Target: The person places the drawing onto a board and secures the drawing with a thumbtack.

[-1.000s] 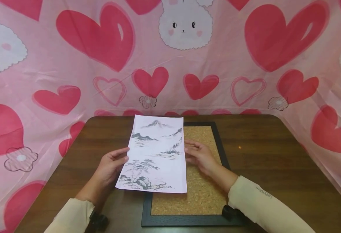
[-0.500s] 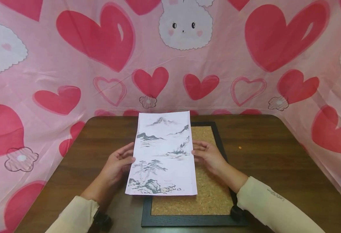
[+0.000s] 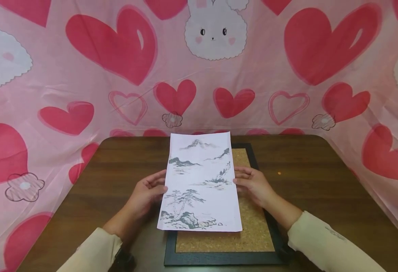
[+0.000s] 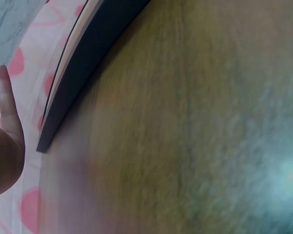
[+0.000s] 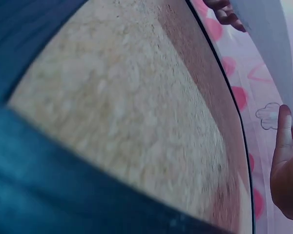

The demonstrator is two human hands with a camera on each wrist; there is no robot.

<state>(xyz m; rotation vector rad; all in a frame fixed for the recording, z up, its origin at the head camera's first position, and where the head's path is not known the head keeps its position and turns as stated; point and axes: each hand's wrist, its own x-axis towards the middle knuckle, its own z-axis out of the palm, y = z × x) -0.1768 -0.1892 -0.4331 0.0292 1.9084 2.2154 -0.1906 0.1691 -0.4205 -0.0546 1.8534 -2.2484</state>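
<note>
A white sheet of paper [image 3: 202, 181] printed with an ink landscape of mountains, pines and rocks is held up between both hands. My left hand [image 3: 146, 194] pinches its left edge, thumb on the front and fingers behind. On the opposite edge my right hand [image 3: 255, 185] pinches it the same way. Below the paper lies a dark frame [image 3: 219, 258] with a cork board [image 3: 256, 234] inside it, partly covered by the sheet in the head view. From the right wrist view, the paper [image 5: 268, 44] stands above the cork, with a gap between them.
The frame lies on a brown wooden table [image 3: 321, 189]. A small orange speck [image 3: 279, 173] sits on the tabletop to the right. Behind the table hangs a pink cloth [image 3: 253, 68] with hearts and rabbits.
Both hands have carried the paper to the right, so it now overlaps more of the framed cork board. The frame has stayed in place.
</note>
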